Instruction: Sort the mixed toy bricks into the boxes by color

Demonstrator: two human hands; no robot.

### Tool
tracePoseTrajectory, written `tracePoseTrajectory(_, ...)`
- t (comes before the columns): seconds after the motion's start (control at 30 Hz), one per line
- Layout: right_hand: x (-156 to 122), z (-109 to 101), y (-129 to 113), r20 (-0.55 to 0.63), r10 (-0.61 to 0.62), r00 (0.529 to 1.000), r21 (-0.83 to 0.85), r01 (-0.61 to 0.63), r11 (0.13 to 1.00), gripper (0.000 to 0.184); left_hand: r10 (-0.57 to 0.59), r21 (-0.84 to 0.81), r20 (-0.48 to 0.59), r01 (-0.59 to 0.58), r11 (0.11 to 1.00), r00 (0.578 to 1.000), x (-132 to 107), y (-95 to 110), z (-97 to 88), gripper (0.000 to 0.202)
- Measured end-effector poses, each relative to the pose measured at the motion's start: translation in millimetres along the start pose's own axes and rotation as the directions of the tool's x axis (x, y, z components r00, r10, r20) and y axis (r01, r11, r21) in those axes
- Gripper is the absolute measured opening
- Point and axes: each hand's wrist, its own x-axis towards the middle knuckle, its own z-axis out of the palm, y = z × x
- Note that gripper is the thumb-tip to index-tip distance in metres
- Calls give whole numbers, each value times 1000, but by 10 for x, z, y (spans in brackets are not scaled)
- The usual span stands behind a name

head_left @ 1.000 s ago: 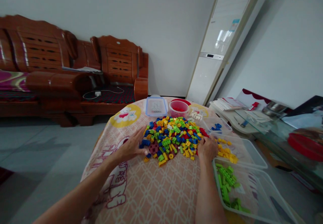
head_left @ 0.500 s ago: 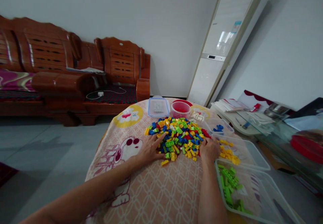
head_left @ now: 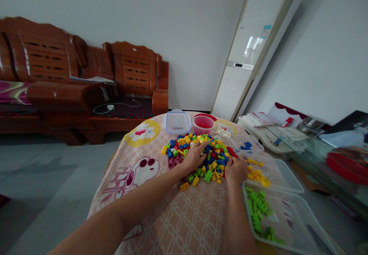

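A heap of small toy building bricks in yellow, green, blue and red lies on the cloth-covered table. My left hand reaches over the middle of the heap, its fingers spread and touching the bricks. At the heap's right edge rests my right hand, fingers bent inward beside some red bricks; what they hold, if anything, is hidden. A maroon studded piece shows left of my left hand. Under that hand, part of the heap is covered from view.
Clear boxes stand on the right with green bricks, yellow bricks and blue bricks. Behind the heap are a round tub with red bricks, a blue-rimmed lidded box and white bricks. A glass table adjoins right.
My left hand has moved rightward from the heap's left edge onto its middle, and the maroon studded piece has come into view. My right hand stays at the right edge.
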Motion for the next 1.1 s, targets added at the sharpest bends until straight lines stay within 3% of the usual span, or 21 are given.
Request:
tracePoseTrajectory(0.13, -2, -20, -8, 29, 0, 1000, -4, 0, 1000, 32, 58, -3, 57, -58, 998, 997, 363, 143, -147, 54)
tracePoseTrajectory(0.23, -1, -24, -7, 37, 6, 999, -10, -5, 1000, 32, 101, 6, 91, -102, 995, 991, 338, 134, -386, 37)
tracePoseTrajectory(0.33, 1, -15, -2, 31, 4, 1000, -5, -4, 1000, 32, 104, 0, 69, -104, 995, 992, -51, 66, -558, 32)
tracePoseTrajectory(0.43, -2, -14, -2, 15, -2, 1000, 3, 2, 1000, 32, 131, 5, 98, -132, 991, 987, -645, 24, -542, 43)
tracePoseTrajectory(0.53, -5, -28, -8, 24, 3, 1000, 0, -3, 1000, 33, 308, 29, 288, -330, 943, 906, -1084, 5, -390, 71)
tracePoseTrajectory(0.6, -4, -36, -12, 38, 13, 999, -5, -13, 1000, 33, 342, 65, 370, -392, 918, 864, -1148, -30, -297, 75)
tracePoseTrajectory(0.7, 0, -34, -12, 55, 20, 998, -10, -19, 1000, 34, 300, 139, 363, -370, 918, 882, -934, -130, -265, 56)
tracePoseTrajectory(0.83, -4, -18, -13, 39, 24, 999, -9, -24, 1000, 34, 345, 147, 227, -382, 912, 911, -572, -171, -349, 48)
tracePoseTrajectory(0.97, -13, -35, -39, 25, 32, 999, -14, -32, 999, 36, 404, -6, 60, -404, 915, 913, -454, 60, -273, 46)
tracePoseTrajectory(1.1, -7, -74, -69, 61, 48, 997, -47, -45, 998, 37, 248, -133, -107, -261, 956, 963, -179, 257, -88, 37)
